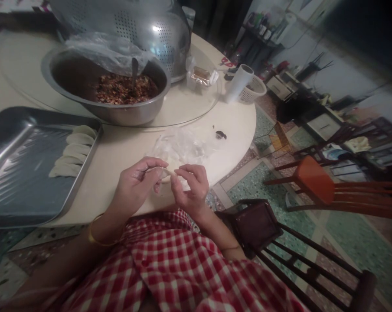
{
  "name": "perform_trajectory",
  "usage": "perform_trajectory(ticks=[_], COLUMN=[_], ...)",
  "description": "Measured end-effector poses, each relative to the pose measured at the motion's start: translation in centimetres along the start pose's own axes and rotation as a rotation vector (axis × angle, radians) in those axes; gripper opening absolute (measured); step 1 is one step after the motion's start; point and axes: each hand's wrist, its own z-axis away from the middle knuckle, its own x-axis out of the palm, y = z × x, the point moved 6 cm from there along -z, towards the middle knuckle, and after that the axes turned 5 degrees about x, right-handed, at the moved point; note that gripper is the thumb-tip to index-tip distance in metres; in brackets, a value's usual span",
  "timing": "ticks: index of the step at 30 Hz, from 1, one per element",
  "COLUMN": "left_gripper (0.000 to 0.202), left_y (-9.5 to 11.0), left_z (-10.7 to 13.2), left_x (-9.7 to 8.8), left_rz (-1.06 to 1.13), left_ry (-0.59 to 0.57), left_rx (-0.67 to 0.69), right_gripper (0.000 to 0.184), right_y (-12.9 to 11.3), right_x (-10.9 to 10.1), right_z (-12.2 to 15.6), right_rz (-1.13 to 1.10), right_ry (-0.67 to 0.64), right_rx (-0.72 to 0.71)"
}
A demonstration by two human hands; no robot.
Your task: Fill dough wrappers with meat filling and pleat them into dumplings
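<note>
My left hand (139,180) and my right hand (192,184) meet above the table's near edge. Between their fingertips they pinch a small pale dumpling (166,173), mostly covered by the fingers. Just beyond lies a crumpled clear plastic bag (183,145). Several folded dumplings (75,149) rest in a row along the right side of a metal tray (30,190) on the left. A steel bowl (118,113) holds chopped dark filling (124,90) with a spoon (135,71) standing in it, and plastic film (111,54) drapes over its back rim.
Behind the bowl, a large perforated metal colander (163,39) stands on the glass turntable (196,115). A wrapped package (200,76), a plastic roll (240,82) and a white basket (254,89) sit at the back right. Chairs (316,180) stand on the tiled floor to the right.
</note>
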Motion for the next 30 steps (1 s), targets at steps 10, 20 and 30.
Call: perform_trajectory(ticks=[10, 20, 30], left_gripper=[0.017, 0.024, 0.045], left_y=[-0.6, -0.4, -0.9], left_z=[0.4, 1.0, 1.2], left_x=[-0.2, 0.9, 1.3], left_rz=[0.047, 0.172, 0.202], left_ry=[0.033, -0.050, -0.154], left_rx=[-0.029, -0.056, -0.068], right_gripper=[0.016, 0.046, 0.030], right_y=[0.2, 0.8, -0.1], right_x=[0.9, 2.2, 1.9], right_z=[1.4, 1.1, 0.9], right_rz=[0.014, -0.180, -0.309], right_ry=[-0.033, -0.214, -0.069], right_rx=[0.035, 0.160, 0.084])
